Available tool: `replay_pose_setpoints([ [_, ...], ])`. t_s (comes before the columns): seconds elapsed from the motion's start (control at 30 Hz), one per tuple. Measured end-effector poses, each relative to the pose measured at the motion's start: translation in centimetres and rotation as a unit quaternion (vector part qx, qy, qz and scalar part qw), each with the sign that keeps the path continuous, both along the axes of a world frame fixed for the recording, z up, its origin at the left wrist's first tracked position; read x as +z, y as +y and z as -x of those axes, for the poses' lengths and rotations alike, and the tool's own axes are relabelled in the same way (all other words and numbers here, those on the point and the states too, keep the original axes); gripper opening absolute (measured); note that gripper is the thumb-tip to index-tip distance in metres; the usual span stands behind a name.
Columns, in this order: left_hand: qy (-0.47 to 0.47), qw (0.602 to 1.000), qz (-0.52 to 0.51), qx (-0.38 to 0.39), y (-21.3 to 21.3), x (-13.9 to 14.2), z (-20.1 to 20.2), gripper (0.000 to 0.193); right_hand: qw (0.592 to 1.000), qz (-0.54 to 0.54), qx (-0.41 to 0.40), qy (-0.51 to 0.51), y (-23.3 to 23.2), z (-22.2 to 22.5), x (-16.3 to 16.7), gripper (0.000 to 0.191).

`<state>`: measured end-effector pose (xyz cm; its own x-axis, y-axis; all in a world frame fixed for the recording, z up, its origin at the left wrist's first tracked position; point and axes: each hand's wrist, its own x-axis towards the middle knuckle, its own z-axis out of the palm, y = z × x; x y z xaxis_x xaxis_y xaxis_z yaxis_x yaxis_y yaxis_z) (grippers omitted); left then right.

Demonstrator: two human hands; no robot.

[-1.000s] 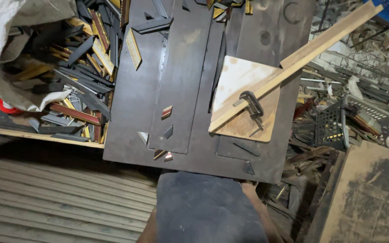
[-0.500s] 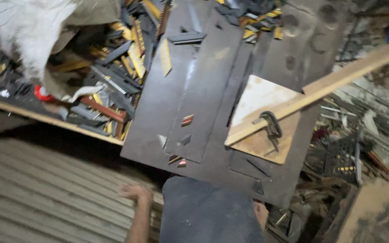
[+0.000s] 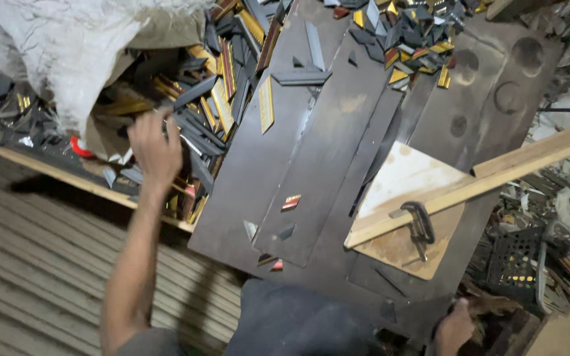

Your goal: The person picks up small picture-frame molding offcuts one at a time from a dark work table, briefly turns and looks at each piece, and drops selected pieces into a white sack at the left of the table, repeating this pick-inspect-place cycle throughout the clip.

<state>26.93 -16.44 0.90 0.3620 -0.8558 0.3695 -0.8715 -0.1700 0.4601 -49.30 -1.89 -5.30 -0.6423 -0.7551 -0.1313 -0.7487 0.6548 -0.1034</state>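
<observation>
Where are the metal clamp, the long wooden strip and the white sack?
Metal clamp (image 3: 421, 226), head view, on its curved frame.
Long wooden strip (image 3: 496, 179), head view, mid-length on its top face.
White sack (image 3: 67, 46), head view, on its crumpled cloth side.

Dim, warm light; the white sack (image 3: 67, 59) glares pale, deep shadow lies beneath it, and edges look slightly soft.

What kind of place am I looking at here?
Likely a picture-frame or moulding workshop: a heap of cut frame offcuts that the left hand reaches into, dark metal sheets and a wooden board held by a clamp.
</observation>
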Motion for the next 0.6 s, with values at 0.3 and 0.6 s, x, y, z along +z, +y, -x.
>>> replay_pose_setpoints([
  [0.3, 0.196, 0.910, -0.300, 0.207, -20.1, 0.1, -7.3, 0.076, 0.980, 0.032, -0.159, 0.112, -5.1, -6.6, -0.9, 0.052],
  [0.6, -0.127, 0.957, -0.104, 0.240, -13.9, -2.2, -4.2, 0.073, 0.979, 0.078, -0.166, 0.090, -0.2, -6.4, -2.6, 0.048],
])
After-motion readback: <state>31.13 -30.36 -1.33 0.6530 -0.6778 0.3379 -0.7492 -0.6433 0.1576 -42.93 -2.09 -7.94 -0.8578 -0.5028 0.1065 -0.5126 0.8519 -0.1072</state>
